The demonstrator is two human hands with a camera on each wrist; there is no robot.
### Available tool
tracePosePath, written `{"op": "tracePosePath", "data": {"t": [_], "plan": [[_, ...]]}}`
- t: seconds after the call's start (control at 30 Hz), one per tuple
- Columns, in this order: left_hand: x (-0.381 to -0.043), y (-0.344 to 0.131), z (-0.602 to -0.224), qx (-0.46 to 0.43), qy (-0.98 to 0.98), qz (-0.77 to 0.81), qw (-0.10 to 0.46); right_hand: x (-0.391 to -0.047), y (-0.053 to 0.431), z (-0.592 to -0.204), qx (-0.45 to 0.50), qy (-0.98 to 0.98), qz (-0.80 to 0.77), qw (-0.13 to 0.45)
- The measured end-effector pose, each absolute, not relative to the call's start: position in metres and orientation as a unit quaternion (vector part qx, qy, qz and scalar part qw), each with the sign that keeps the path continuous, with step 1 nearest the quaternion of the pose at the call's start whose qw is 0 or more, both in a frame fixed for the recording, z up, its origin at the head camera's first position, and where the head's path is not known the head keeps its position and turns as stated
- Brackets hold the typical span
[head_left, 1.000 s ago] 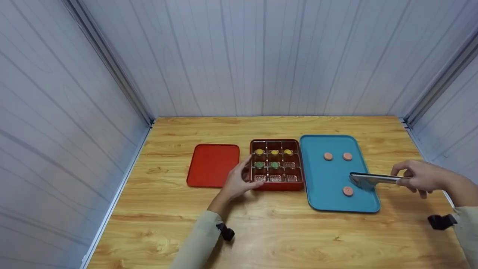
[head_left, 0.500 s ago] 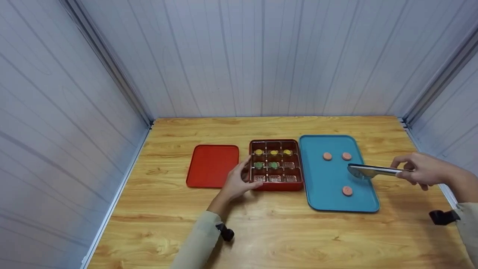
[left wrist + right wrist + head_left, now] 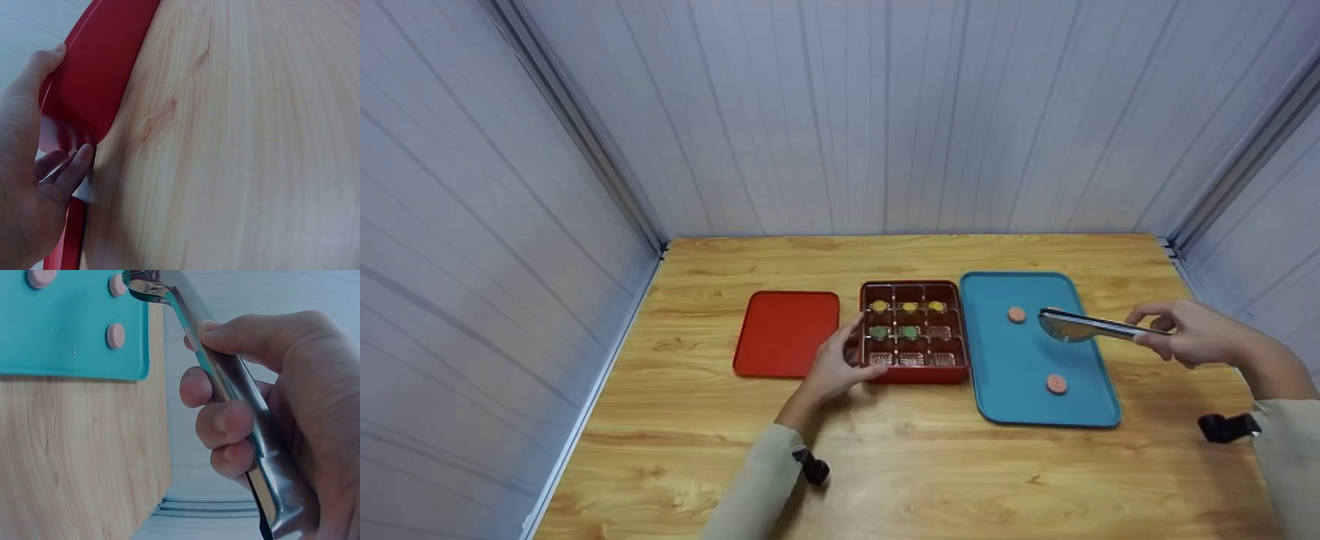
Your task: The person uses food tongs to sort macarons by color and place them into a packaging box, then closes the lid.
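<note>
At its near-left corner, my left hand (image 3: 840, 364) holds a red divided box (image 3: 915, 375); in the left wrist view the thumb lies at its rim and the fingers at its side. Yellow pieces (image 3: 910, 307) fill cells in one row, with two green pieces (image 3: 910, 333) in the row nearer me. My right hand (image 3: 1192, 334) grips metal tongs (image 3: 242, 394), their tips above the blue tray (image 3: 1012, 397). Whether anything sits between those tips I cannot tell. Pink round pieces (image 3: 1057, 384) lie on the tray, one partly hidden behind the tongs.
Left of the box a flat red lid (image 3: 787, 334) lies on the wooden table (image 3: 922, 465). The tray stands right against the box's right side. Pale panel walls (image 3: 847, 120) enclose the table at the back and sides.
My right hand has moved the tongs away from me and a little left over the tray, so they now partly cover a far pink piece. The left hand stays at the box.
</note>
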State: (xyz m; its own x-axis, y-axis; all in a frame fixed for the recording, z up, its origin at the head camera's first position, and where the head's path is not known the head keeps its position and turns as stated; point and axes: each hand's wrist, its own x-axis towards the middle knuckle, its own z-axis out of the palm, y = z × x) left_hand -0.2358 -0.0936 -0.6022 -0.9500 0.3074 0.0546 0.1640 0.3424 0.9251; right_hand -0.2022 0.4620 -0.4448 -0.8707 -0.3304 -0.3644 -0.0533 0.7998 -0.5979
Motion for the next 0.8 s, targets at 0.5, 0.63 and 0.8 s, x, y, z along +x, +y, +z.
{"op": "tracePosePath", "data": {"t": [0.5,0.63,0.8], "plan": [[-0.236,-0.094,-0.602,0.14,0.824,0.546,0.062,-0.219,0.433,-0.446,-0.132,0.908,-0.331,0.219],[-0.235,-0.094,-0.602,0.141,0.817,0.555,0.065,-0.224,0.425,-0.447,-0.143,0.906,-0.334,0.217],[-0.235,-0.094,-0.602,0.146,0.82,0.55,0.06,-0.229,0.415,-0.448,-0.137,0.905,-0.34,0.217]]}}
